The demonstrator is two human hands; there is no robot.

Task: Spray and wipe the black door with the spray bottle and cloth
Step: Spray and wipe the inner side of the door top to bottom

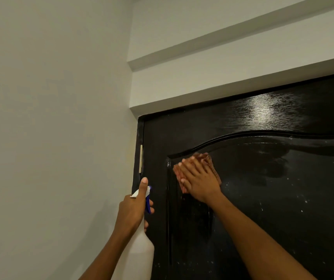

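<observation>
Left hand [132, 207] raised, wrapped around the neck of the white spray bottle [140, 251], thumb straight up along its head, just left of the black door [273, 199]. Right hand [199, 179] flat, fingers straight, pressing the reddish cloth [212, 165] on the door's arched panel near its hinge-side edge. Wet, speckled door surface rightward; white wall [50, 118] beyond the frame.

The cloth [212, 164] lies mostly under the flat right hand [199, 179]; only its reddish edges show above and beside the fingers [190, 164]. The spray bottle [141, 253] runs off the bottom edge, its neck and part of its blue trigger covered by the left hand [132, 211]. The black door [273, 199] is cut off at the right and bottom. Both forearms leave the picture below.
</observation>
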